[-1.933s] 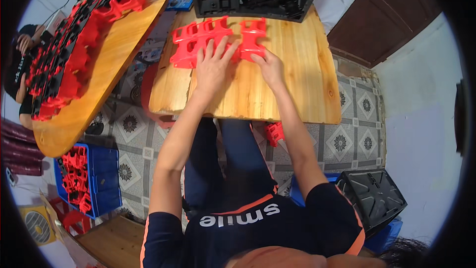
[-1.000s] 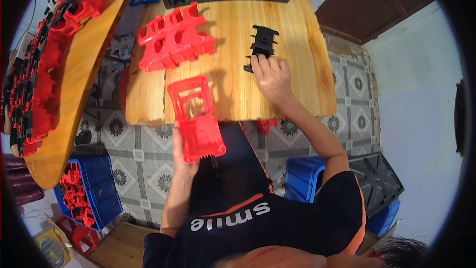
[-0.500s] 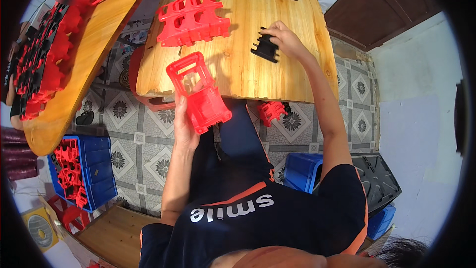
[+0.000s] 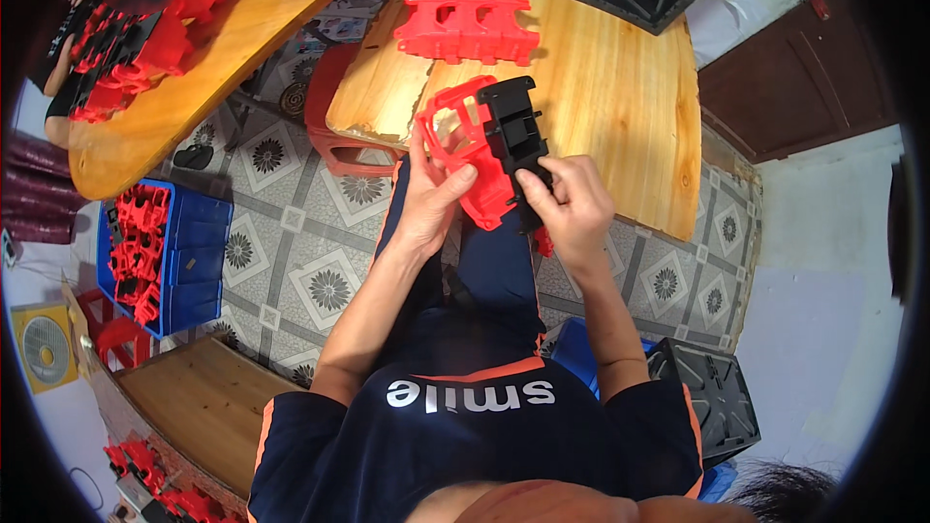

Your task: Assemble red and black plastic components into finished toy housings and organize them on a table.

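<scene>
Left hand (image 4: 433,201) grips red frame (image 4: 463,150); right hand (image 4: 572,205) covers black part (image 4: 515,131) lower end.

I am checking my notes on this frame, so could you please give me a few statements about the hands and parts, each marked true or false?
1. The left hand holds a red part. True.
2. The right hand holds a blue part. False: it holds a black part against the red one.
3. More red parts lie on the table. True.
4. The blue crate on the floor holds black parts. False: it holds red ones.
5. Both hands rest flat on the table. False: they are raised, gripping the parts.
</scene>
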A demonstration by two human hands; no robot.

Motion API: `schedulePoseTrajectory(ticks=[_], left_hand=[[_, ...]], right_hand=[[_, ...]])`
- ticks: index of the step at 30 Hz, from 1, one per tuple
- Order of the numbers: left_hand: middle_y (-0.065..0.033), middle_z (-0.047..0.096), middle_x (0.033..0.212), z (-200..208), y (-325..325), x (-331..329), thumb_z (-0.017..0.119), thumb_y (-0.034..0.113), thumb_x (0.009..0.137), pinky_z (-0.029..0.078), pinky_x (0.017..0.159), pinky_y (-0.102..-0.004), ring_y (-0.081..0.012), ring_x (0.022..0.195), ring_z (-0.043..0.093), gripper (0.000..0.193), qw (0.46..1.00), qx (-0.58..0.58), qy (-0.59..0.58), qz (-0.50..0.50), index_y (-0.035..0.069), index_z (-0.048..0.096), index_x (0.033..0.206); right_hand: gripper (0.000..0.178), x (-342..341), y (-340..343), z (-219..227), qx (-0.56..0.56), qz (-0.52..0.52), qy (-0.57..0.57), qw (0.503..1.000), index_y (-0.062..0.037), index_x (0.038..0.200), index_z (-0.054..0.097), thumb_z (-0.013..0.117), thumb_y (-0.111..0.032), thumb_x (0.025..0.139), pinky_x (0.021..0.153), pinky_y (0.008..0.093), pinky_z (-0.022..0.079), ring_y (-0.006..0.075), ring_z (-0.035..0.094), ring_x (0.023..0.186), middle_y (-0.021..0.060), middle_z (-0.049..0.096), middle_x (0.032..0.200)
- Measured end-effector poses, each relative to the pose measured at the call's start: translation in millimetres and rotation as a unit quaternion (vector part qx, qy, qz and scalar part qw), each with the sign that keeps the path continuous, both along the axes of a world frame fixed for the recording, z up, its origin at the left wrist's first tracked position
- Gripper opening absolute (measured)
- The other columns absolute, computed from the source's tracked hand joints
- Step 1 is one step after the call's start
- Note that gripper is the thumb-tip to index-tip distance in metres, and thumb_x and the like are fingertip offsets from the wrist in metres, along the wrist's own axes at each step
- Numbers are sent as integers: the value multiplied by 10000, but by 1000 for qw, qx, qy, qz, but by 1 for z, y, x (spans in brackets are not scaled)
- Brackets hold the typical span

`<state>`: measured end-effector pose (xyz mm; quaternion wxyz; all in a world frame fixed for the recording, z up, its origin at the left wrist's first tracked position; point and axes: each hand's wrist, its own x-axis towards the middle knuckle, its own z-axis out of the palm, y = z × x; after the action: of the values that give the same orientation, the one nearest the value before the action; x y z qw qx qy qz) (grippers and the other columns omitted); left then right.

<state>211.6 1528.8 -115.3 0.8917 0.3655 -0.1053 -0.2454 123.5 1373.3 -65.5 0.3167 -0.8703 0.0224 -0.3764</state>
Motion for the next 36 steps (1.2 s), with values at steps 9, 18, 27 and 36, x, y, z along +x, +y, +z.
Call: schedulePoseTrajectory(ticks=[9,18,27,36], left_hand=[[-139,312,1489,1,0,-6,722,27,831,381,1081,-408,-256,1323,420,1081,999,-24,-27,-21,212,-74,1538],[-177,340,1467,7,-4,-5,735,67,795,370,1084,-411,-282,1328,412,1168,999,30,-38,-19,172,-175,1518],[-156,305,1449,0,6,-39,720,91,809,354,1069,-365,-226,1302,389,1154,941,124,-251,191,97,-197,1508],[-175,35,1590,44,62,-41,739,237,794,137,1172,-355,-237,1472,69,1111,827,99,-314,455,17,-67,1526]], right_hand=[[270,8,19,-19,-50,14,-60,997,4,927,652,820,-104,745,446,261,383,108,450,513,66,572,776],[393,29,-6,-16,109,25,-21,993,-1,1102,614,778,-204,808,736,293,500,172,617,888,90,604,946],[553,56,9,-16,332,322,107,880,30,1401,404,618,-90,905,989,337,423,198,540,1141,136,542,1269],[704,49,58,-15,265,492,181,809,32,1470,294,620,-302,944,1079,370,343,248,457,1282,175,440,1412]])
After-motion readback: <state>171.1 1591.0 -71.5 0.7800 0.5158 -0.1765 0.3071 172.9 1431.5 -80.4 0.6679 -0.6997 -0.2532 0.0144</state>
